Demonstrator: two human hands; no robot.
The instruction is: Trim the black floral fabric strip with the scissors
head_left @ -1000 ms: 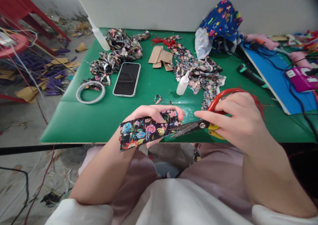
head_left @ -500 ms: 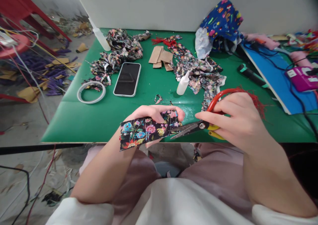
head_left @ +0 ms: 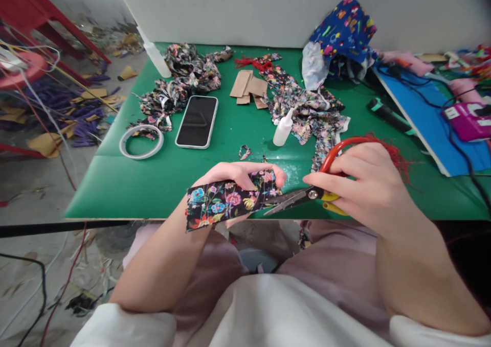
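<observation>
My left hand [head_left: 232, 174] grips a flat strip of black floral fabric [head_left: 218, 204] at the table's front edge, thumb on top and some fingers hidden beneath. In my right hand [head_left: 364, 183] is a pair of scissors [head_left: 312, 194] with red and yellow handles. Their blades are slightly apart and point left, meeting the fabric near its right end. Beyond the hands stands a small white squeeze bottle [head_left: 283, 130]. A small fabric scrap [head_left: 244, 152] lies on the green table [head_left: 115, 193].
Left of centre are a phone [head_left: 197, 122], a roll of tape [head_left: 141, 141] and a crumpled floral cloth [head_left: 192, 71]. Cardboard pieces [head_left: 241, 84] and more floral fabric [head_left: 303, 107] lie behind. A box cutter [head_left: 387, 116] and a blue board [head_left: 429, 122] are at right.
Hands, fabric and scissors hold almost the same position; the whole view has shifted very slightly.
</observation>
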